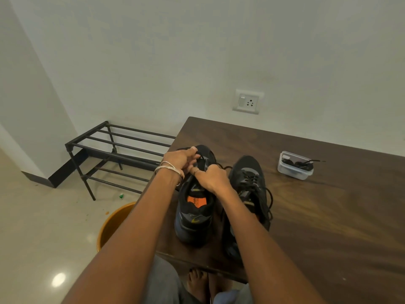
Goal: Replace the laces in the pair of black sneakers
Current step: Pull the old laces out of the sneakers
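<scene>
Left sneaker (195,207) stands by table (328,216) edge.

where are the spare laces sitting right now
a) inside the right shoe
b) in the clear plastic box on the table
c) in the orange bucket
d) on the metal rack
b: black laces lie coiled in the clear plastic box on the table, to the right of both shoes, with one end hanging over its rim.

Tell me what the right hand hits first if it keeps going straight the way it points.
Probably the left hand. The right hand, curled on a black lace over the left sneaker, points forward and leftward; the two hands nearly touch, though depth is unclear.
</scene>
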`<state>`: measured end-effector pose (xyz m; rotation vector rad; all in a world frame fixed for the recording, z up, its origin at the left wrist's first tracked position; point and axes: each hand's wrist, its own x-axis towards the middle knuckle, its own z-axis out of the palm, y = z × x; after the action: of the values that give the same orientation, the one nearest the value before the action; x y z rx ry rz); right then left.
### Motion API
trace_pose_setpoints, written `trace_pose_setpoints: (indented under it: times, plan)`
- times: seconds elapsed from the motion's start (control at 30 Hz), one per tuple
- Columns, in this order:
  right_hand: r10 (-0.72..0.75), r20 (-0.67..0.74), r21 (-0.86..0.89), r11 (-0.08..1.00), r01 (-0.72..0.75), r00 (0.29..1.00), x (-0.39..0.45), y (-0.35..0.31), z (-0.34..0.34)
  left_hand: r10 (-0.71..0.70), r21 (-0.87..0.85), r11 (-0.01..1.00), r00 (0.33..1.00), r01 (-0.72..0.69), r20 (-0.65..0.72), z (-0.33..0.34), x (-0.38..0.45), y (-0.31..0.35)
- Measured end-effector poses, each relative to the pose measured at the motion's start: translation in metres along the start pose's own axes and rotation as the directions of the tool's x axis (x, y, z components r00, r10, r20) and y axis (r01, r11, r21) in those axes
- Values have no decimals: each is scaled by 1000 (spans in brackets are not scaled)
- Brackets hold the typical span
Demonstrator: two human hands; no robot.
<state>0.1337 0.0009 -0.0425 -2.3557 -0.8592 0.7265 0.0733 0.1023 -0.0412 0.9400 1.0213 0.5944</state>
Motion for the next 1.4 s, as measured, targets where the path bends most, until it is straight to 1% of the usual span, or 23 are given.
trace_pose_setpoints:
  times: [0.07,0.27,0.33,0.43,0.53,0.6,0.73,0.8,0.87,0.93,0.97,1.0,1.03,1.07,1.1,1.13,1.17,1.2,1.23,1.27,1.3,1.37,1.4]
  plan:
    - [11,-8,16,1000,-11,1000,0,3,3,-26,36,999,999,25,30,0,-1,5]
    - [39,-7,-18,999,-39,999,-2,-1,17,25,88,996,998,-30,59,16,-9,33]
    - [50,-3,-39,998,-50,999,-1,-3,19,38,13,999,996,-39,76,18,-16,46]
    - [44,5,-87,995,-44,999,0,-4,21,87,-195,979,991,-66,106,19,-37,82]
    - [61,3,-91,994,-61,998,-2,-5,20,180,-414,906,967,-92,179,26,-66,129]
    - [47,19,-94,995,-45,999,-1,-5,19,226,-504,859,951,-93,210,29,-83,149]
    - [43,33,-15,999,-43,999,-3,-4,11,158,-580,815,968,-16,196,8,-87,131]
    - [37,37,27,999,-38,999,-3,-3,5,72,-549,835,988,15,137,-10,-76,107]
    - [36,45,74,996,-40,998,-6,-4,-3,-44,-407,912,998,60,50,-27,-66,77]
    - [21,55,100,995,-26,998,-8,-5,-12,-95,-132,988,990,80,-106,-40,-60,46]
    - [6,61,101,995,-13,998,-9,-6,-15,-61,39,997,980,70,-189,-46,-58,31]
    - [-2,64,101,995,-4,998,-10,-7,-18,-15,224,972,974,67,-228,-51,-55,19]
    - [-7,63,100,995,1,998,-11,-8,-21,14,415,906,975,82,-222,-54,-53,9]
    - [-14,65,103,995,8,998,-11,-8,-24,32,597,797,980,95,-199,-54,-55,4]
    - [-22,70,103,995,14,997,-10,-8,-26,57,748,655,980,107,-191,-52,-58,3]
    - [-27,80,104,994,19,996,-10,-8,-28,110,851,511,972,125,-208,-48,-61,4]
    - [-28,93,108,994,18,995,-10,-8,-29,206,909,392,949,142,-237,-43,-63,8]
    - [-29,104,117,993,16,994,-10,-7,-30,325,941,308,915,138,-240,-36,-66,13]
    - [-29,110,122,992,15,993,-9,-6,-32,444,961,260,871,98,-209,-28,-66,17]
    - [-31,112,122,992,17,993,-8,-5,-32,549,974,224,824,15,-139,-20,-64,19]
    - [-35,112,121,992,21,993,-8,-4,-33,628,983,156,778,-96,-23,-14,-58,21]
    - [-51,103,118,992,38,993,-9,-2,-34,649,946,1,720,-323,246,-2,-40,17]
    - [-61,99,108,993,50,993,-10,-2,-35,605,912,-21,721,-409,337,3,-29,14]
